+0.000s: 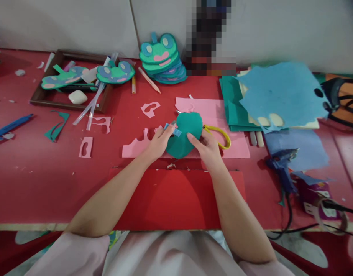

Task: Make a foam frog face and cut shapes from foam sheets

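- Red tabletop (44,191) is stretching beneath everything, meeting a pale grey wall (64,23) behind.
- Left hand (161,142) is pinching the left edge of a rounded teal-green felt-like piece (185,124), its thumb resting on a short light-blue strip (177,132); whether the strip is attached, one cannot tell.
- Right hand (208,147) is gripping the piece's right side, thumb in front, fingers behind.
- Hands are holding the piece between them, apart from each other; even, light pressure is probably serving this soft material best, while a level hold is likely sparing it creases and strip slippage.
- Yellow-handled scissors (229,140) are lying just behind, partly hidden; fingers should be avoiding the blades.
- Pink cut-edged sheet (236,147) is spreading underneath.
- Stacked green frog-face cutouts (159,57) are leaning by the wall.
- Blue glue gun (280,166) is lying rightward, so the forearm should be avoiding its nozzle.
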A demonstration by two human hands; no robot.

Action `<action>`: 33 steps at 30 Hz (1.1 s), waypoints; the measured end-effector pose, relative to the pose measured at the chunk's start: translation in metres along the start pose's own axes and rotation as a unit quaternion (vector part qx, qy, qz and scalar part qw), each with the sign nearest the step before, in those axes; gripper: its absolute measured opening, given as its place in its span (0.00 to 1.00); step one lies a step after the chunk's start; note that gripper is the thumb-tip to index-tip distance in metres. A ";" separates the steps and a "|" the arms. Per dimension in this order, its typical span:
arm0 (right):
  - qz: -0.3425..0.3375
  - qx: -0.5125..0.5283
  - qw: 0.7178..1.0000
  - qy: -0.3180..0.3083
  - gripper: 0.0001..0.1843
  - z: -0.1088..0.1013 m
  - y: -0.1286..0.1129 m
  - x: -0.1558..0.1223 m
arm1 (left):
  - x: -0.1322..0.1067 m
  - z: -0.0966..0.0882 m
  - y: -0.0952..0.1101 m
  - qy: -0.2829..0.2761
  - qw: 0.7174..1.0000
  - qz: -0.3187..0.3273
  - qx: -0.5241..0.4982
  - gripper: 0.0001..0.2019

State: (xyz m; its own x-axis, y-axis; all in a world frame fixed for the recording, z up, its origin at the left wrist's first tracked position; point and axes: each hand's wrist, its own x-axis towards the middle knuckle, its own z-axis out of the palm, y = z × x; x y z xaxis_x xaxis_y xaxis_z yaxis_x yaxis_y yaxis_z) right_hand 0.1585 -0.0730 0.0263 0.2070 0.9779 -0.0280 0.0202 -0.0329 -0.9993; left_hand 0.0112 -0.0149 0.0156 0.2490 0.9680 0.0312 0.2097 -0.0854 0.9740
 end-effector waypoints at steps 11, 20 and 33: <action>0.068 0.074 0.994 0.049 0.15 0.000 0.003 -0.002 | 0.005 -0.003 0.007 -0.069 0.997 0.022 -0.015 0.19; 0.079 0.030 0.996 0.036 0.14 0.004 -0.008 -0.003 | 0.003 -0.003 0.008 -0.074 0.996 0.054 -0.020 0.20; 0.117 0.013 0.991 0.067 0.19 0.007 -0.009 -0.004 | 0.001 -0.005 0.017 -0.096 0.992 0.078 0.029 0.19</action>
State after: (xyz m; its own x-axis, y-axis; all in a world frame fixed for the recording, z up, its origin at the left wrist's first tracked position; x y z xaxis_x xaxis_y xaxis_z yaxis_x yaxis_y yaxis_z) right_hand 0.1507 -0.0749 0.0349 0.3309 0.9083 -0.2560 -0.0679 -0.2477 -0.9665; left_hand 0.0103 -0.0146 0.0331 0.4567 0.8797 0.1324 0.2072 -0.2499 0.9458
